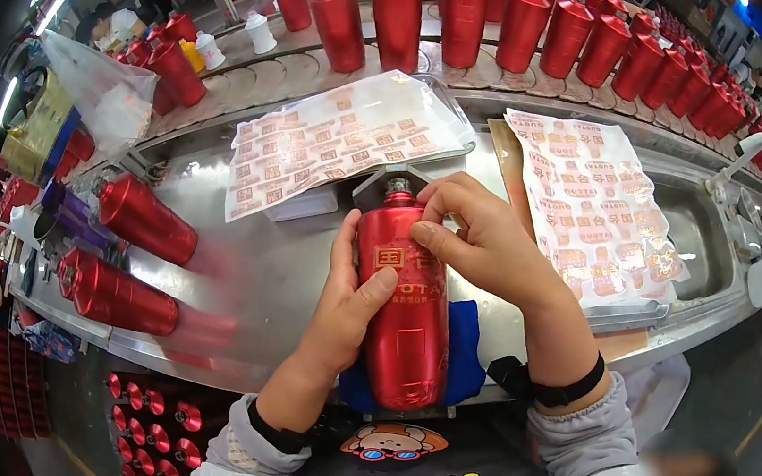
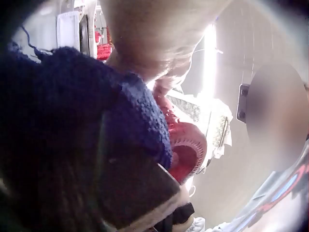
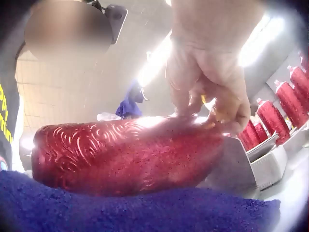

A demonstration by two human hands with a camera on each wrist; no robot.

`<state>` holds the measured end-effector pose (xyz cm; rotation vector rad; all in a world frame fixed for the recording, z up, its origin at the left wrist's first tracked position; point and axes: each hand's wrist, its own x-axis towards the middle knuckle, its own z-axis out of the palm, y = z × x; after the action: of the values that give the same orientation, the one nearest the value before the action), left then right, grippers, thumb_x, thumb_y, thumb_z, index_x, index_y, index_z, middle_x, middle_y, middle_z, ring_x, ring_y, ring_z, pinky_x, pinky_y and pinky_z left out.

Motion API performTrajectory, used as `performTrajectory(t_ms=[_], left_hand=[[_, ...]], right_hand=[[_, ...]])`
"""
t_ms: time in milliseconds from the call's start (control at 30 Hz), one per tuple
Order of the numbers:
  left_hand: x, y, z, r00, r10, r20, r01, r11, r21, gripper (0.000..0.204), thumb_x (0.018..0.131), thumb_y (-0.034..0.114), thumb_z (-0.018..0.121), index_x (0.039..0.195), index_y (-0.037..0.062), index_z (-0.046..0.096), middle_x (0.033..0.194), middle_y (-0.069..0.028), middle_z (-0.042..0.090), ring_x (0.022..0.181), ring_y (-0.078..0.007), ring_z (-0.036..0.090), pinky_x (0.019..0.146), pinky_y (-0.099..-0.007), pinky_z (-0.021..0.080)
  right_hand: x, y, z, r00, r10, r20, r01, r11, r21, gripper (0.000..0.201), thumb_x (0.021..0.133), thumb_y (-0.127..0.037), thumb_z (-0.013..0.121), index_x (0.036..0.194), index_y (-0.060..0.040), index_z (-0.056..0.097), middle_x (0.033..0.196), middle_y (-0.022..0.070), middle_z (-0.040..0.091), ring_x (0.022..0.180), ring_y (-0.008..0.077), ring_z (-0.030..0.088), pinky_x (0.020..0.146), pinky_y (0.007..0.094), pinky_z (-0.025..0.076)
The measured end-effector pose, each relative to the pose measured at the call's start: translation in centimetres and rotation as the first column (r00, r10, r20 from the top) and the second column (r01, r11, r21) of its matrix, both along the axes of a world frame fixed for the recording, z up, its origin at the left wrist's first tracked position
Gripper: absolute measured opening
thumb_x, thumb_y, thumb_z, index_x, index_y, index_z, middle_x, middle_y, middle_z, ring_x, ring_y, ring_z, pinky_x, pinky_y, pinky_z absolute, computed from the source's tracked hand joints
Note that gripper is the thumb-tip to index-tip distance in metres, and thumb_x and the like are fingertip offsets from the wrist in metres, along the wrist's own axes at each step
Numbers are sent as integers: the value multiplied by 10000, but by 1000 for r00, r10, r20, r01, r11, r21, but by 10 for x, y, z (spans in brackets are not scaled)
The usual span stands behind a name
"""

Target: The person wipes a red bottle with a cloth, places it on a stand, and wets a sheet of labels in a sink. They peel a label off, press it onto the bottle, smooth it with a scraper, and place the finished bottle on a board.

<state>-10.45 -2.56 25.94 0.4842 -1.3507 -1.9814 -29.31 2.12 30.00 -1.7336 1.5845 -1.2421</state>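
Observation:
A red metallic bottle (image 1: 402, 336) with gold lettering lies tilted on a folded blue cloth (image 1: 467, 353), its neck pointing away from me. My left hand (image 1: 345, 300) grips its left side, thumb across the front below the gold square emblem. At the bottle's right shoulder is my right hand (image 1: 486, 237), fingers bent, thumb tip on the printed surface; I cannot tell whether it pinches something thin there. In the right wrist view, its fingertips meet the embossed bottle (image 3: 125, 154). The left wrist view shows the bottle's base (image 2: 188, 154) beyond the dark cloth (image 2: 82, 121).
Sticker sheets (image 1: 346, 139) lie on a tray ahead, and more sheets (image 1: 594, 207) to the right, before a sink (image 1: 718, 279). Two red bottles (image 1: 132, 293) lie on the left of the metal table (image 1: 232, 286). A conveyor (image 1: 477, 77) carries several upright bottles behind.

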Motion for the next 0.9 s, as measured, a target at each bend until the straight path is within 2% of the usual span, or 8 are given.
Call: performTrajectory(t_ms=[167, 233, 367, 500, 600, 733, 867, 900], left_hand=[[1, 1, 0, 1000, -6, 3, 6, 1000, 17, 896, 914, 230, 620, 1494, 22, -29, 1423, -181, 336, 1225, -235, 476, 1006, -370, 434], [1, 0, 0, 1000, -18, -19, 19, 999, 50, 908, 905, 223, 631, 1496, 32, -30, 1427, -179, 329, 1227, -238, 474, 1009, -376, 432], [0, 1, -2, 1000, 7, -3, -7, 1000, 29, 937, 885, 210, 655, 1496, 38, -34, 1433, -180, 315, 1235, -245, 469, 1015, -383, 426], [1, 2, 2, 999, 3, 46, -3, 1000, -3, 967, 870, 232, 673, 1496, 42, -40, 1434, -183, 307, 1245, -249, 461, 1020, -379, 418], [5, 0, -3, 998, -9, 61, 12, 998, -56, 982, 864, 247, 677, 1494, 37, -47, 1437, -182, 301, 1251, -251, 458, 1022, -377, 417], [2, -3, 2, 1000, -18, -6, 18, 999, 31, 942, 885, 313, 663, 1486, 14, 2, 1419, -182, 332, 1260, -250, 450, 1017, -377, 424], [-5, -8, 7, 1000, 13, 6, -14, 995, 97, 880, 909, 338, 637, 1482, 15, 52, 1404, -184, 351, 1245, -242, 460, 1013, -373, 425], [-6, -9, 5, 1000, 11, 19, -13, 997, 78, 865, 915, 333, 629, 1481, 15, 59, 1402, -184, 354, 1239, -240, 464, 1012, -372, 426]], right_hand=[[-3, 0, -7, 996, -52, 70, 53, 998, -13, 145, 940, -159, 582, 992, -23, 573, 1085, 81, 572, 928, 126, 542, 784, 264, 464], [-3, 7, -11, 971, -140, 192, 133, 990, 50, 243, 964, -174, 556, 1140, -6, 563, 1127, 84, 571, 972, 130, 543, 849, 269, 454], [2, 28, -22, 910, -71, 409, -2, 985, 175, 580, 969, -280, 570, 1408, 32, 355, 1323, 131, 500, 1192, 188, 497, 996, 289, 400], [15, 35, -43, 940, -37, 338, 11, 997, 78, 686, 921, -308, 646, 1438, 13, 330, 1351, 141, 475, 1151, 170, 510, 984, 287, 399], [10, 37, -27, 967, -114, 229, 86, 988, 130, 674, 889, -342, 665, 1383, 33, 401, 1289, 242, 526, 1167, 294, 555, 950, 360, 450], [0, 24, -18, 989, -143, -43, 139, 987, -74, 433, 919, -228, 635, 1304, -54, 543, 1322, 192, 495, 1116, 232, 555, 832, 289, 491], [3, 11, -12, 970, -177, -168, 158, 980, -121, 322, 900, -190, 655, 1185, -47, 609, 1318, 202, 492, 1101, 258, 563, 775, 288, 516], [4, 10, -11, 976, -175, -129, 158, 979, -129, 322, 885, -199, 660, 1162, -40, 615, 1296, 226, 505, 1124, 305, 550, 839, 333, 487]])
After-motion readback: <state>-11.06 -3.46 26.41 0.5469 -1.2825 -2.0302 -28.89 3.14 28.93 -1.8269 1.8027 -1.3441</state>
